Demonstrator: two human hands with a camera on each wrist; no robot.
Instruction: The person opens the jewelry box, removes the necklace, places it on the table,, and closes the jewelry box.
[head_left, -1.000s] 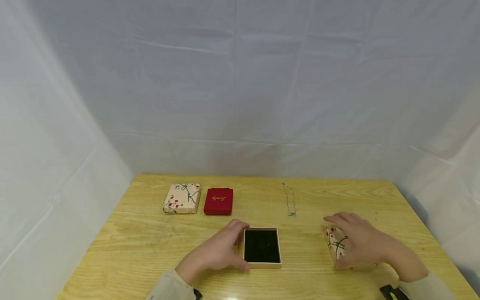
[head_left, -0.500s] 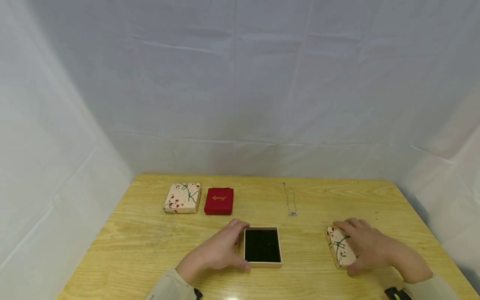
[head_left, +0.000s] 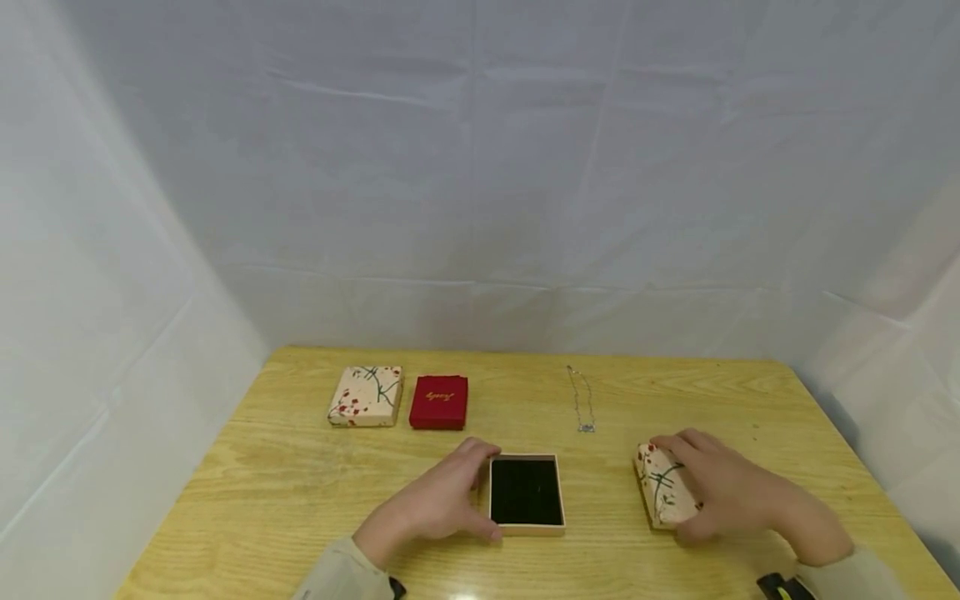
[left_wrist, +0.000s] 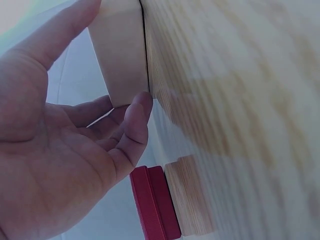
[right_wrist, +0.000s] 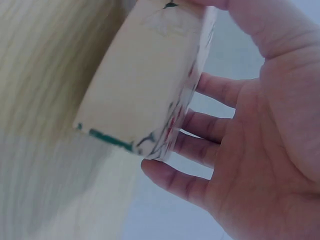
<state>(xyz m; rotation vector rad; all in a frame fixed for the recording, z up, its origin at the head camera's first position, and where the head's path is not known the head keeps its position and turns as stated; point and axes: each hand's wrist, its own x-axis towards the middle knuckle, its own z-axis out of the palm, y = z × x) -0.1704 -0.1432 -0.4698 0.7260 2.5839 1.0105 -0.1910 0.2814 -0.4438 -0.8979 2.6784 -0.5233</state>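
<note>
A shallow cream box base (head_left: pixel 527 531) with a black insert (head_left: pixel 525 492) lies near the middle front of the table. My left hand (head_left: pixel 442 496) holds its left side, thumb at the near corner and fingers at the far one. In the left wrist view the thumb and fingertips span the plain side wall of the base (left_wrist: pixel 120 52). To the right, my right hand (head_left: pixel 723 492) grips a cream box lid (head_left: pixel 663 487) printed with red blossoms and green branches. The right wrist view shows the lid (right_wrist: pixel 132 80) tilted above the tabletop, fingers along its printed face; the hand covers its right part.
A closed blossom-printed box (head_left: pixel 365 397) and a red jewelry box (head_left: pixel 438 402) with gold lettering stand at the back left. A thin silver necklace (head_left: pixel 585 427) lies stretched out behind and right of the base. White cloth (head_left: pixel 480 317) hangs behind the wooden table (head_left: pixel 300 500).
My right hand first shifts right over the lid, then moves back left with the lid, which now sits further left and slightly higher. The left hand and the base stay put.
</note>
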